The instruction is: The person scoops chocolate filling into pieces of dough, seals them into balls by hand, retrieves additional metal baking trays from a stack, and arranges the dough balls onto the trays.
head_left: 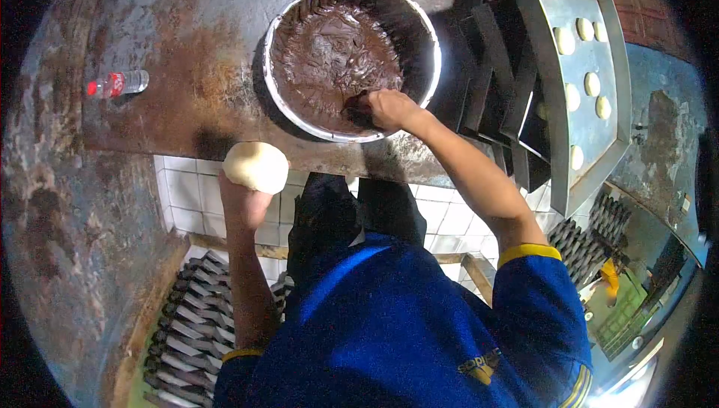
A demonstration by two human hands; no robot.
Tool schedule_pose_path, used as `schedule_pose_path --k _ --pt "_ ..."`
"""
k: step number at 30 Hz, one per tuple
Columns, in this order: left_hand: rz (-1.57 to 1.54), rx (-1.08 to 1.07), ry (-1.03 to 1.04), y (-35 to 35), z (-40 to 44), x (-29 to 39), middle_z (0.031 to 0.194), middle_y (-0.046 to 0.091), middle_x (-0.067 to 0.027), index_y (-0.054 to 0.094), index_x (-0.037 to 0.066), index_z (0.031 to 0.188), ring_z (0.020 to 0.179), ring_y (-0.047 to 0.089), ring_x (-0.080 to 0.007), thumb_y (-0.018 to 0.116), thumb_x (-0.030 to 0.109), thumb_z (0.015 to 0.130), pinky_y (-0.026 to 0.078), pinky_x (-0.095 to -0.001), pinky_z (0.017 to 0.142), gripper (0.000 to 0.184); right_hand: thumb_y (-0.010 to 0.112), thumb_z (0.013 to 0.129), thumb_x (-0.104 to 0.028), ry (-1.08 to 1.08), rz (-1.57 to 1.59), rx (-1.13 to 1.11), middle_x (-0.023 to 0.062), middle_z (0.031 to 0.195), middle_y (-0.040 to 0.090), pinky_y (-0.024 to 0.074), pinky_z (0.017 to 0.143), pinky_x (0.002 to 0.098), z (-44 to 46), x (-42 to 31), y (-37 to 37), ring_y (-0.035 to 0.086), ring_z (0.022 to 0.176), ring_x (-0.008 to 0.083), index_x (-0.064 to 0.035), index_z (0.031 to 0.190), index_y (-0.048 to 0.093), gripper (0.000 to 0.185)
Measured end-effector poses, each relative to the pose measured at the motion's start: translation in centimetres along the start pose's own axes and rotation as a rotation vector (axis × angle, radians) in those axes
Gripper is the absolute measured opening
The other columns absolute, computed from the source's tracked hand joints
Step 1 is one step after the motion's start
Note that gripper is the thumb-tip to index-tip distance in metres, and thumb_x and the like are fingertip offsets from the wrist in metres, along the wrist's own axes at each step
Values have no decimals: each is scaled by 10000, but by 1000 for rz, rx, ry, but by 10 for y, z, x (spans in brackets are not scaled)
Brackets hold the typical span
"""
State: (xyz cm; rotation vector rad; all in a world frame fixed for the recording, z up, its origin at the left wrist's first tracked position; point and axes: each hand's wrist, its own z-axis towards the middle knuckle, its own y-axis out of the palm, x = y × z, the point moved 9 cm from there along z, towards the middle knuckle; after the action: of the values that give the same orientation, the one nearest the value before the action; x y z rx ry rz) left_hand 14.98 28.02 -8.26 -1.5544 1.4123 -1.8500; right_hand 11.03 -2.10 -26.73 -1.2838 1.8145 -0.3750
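Note:
A large pale ball of dough (256, 167) rests on my left hand (246, 204), just off the front edge of the table. The dough hides most of that hand's fingers. My right hand (391, 110) reaches over the near rim of a big round metal basin (267, 71), its fingers curled down at the surface of a thick, glossy dark brown paste (337, 48) that looks like chocolate. Dark paste and shadow cover the fingertips, so what they grip is hard to make out.
A small plastic bottle with a red cap (118, 84) lies on the worn table (180, 26) at the left. Stacked metal trays (500, 63) stand at the right, the top tray (550, 22) holding several pale dough pieces (592, 83). White tiles (183, 191) show below the table.

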Motion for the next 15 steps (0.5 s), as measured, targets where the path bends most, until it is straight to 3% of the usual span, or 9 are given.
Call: schedule_pose_path --k 2,4,5,6,8,12,13,14,15 --pt "-24 44 -2 -3 -3 1 1031 777 -124 733 22 1113 968 744 -275 900 161 798 565 -419 885 383 587 880 -148 -100 102 -55 318 1133 710 555 975 532 1 0 -3 692 1079 473 25 1182 675 359" --pt "-496 0 -282 7 -5 -18 1023 780 -137 735 27 1107 919 756 -284 871 131 811 580 -406 838 341 611 881 -150 -291 307 -157 289 1144 727 567 969 509 4 -1 -3 705 1077 450 -17 1203 693 357" --pt "-497 0 -280 6 -3 -18 1023 780 -137 735 27 1107 919 756 -284 871 131 811 580 -406 838 341 627 900 -173 -370 308 -70 267 1158 736 574 965 494 8 -1 -3 709 1093 435 -60 1228 704 355" --pt "-404 -53 -228 6 0 -14 1019 780 -135 731 16 1105 929 755 -277 877 126 808 580 -403 842 349 627 900 -173 -370 306 -68 267 1158 736 574 965 494 8 -7 0 709 1093 435 -60 1228 704 355" --pt "-308 -104 -175 9 1 -9 1016 780 -132 727 5 1103 939 754 -270 882 120 804 579 -400 846 356 613 924 -179 120 -34 25 274 1168 731 571 977 487 13 14 8 707 1107 425 -90 1252 708 352" --pt "-358 -99 -209 9 1 -3 1015 779 -135 723 -7 1094 956 755 -261 884 92 801 583 -399 862 348 611 922 -165 67 11 -25 290 1167 719 564 993 492 9 6 15 705 1086 437 -78 1273 702 373" --pt "-347 -141 -197 11 1 1 1019 778 -135 723 -8 1091 959 755 -262 884 87 801 583 -403 870 346 638 937 -156 -87 72 -52 249 1158 740 570 951 470 7 -4 13 718 1052 405 -68 1286 712 367" --pt "-345 -142 -195 16 -2 0 1019 778 -135 723 -8 1091 959 755 -262 884 87 801 583 -403 870 346 638 937 -156 -87 75 -50 249 1158 740 570 951 470 6 1 8 718 1052 405 -68 1286 712 367" --pt "-399 -61 -235 20 -6 -9 1016 776 -134 724 -3 1083 947 757 -261 882 95 807 584 -399 859 333 647 954 -152 -216 303 -162 210 1148 754 565 931 441 -4 -20 -10 720 1044 353 -57 1288 718 355"
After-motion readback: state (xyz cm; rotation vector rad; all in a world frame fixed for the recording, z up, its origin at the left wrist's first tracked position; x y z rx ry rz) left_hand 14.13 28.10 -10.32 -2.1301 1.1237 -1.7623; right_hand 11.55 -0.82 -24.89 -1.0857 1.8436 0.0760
